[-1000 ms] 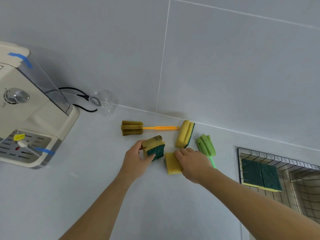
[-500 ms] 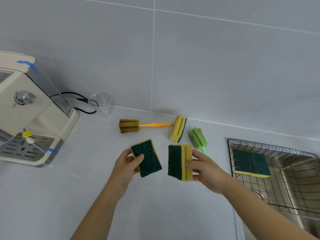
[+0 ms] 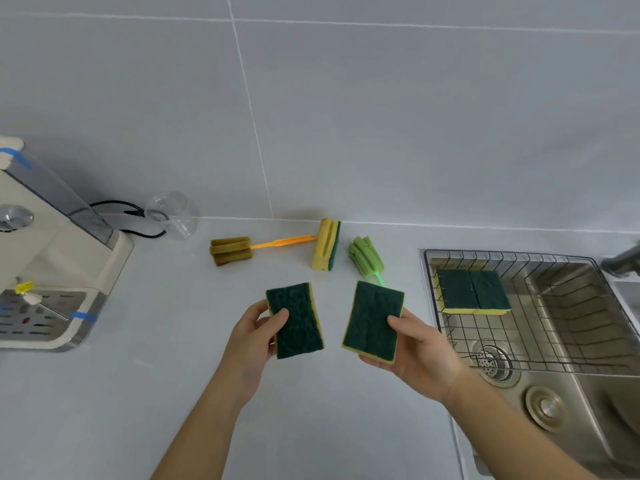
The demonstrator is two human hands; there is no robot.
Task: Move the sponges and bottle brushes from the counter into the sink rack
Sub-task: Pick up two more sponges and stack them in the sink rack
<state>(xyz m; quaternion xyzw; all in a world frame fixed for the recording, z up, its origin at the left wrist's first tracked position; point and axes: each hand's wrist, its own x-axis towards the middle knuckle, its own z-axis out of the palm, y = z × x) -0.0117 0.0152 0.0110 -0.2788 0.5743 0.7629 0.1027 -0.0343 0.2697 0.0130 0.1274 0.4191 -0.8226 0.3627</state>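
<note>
Above counter (image 3: 138, 393), hands gripping sponges.

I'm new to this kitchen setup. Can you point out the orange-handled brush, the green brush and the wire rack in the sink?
orange-handled brush (image 3: 230, 251), head view, on its olive foam head.
green brush (image 3: 365, 255), head view, on its green foam head.
wire rack (image 3: 429, 268), head view, on its left wall.

Lighting here is soft and even, kinda cool grey overall, nothing blown out. Shadows are faint: a dim one behind the water dispenser (image 3: 52, 258) on the wall, and small soft ones under the sponges I'm holding. The steel sink (image 3: 568, 327) picks up a mild sheen, no harsh glare. Wide-angle lens bends the tile lines and stretches my forearms toward the bottom corners. The faucet (image 3: 623, 261) at the right edge is smeared, and the whole shot looks slightly soft.
</note>
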